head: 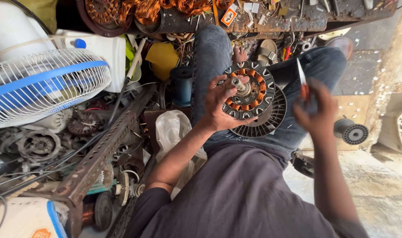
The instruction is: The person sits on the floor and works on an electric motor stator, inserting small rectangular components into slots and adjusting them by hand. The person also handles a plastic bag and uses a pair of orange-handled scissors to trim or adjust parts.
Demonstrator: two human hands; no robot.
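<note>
My left hand [218, 105] grips a round fan stator [250, 90], a dark ring with copper windings and a metal shaft at its centre. It is held tilted above my lap. Under it lies a round slotted rotor disc [271, 121] on my jeans. My right hand [318, 112] is blurred, raised to the right of the stator, closed on a thin tool with a red handle and pale blade [301, 77] pointing up.
A white and blue fan guard [42, 83] stands at the left. A perforated rusty angle bar [104, 150] crosses piles of motor parts. A white plastic bag [172, 130], a wire spool [353, 132] and a cluttered bench [271, 20] surround me.
</note>
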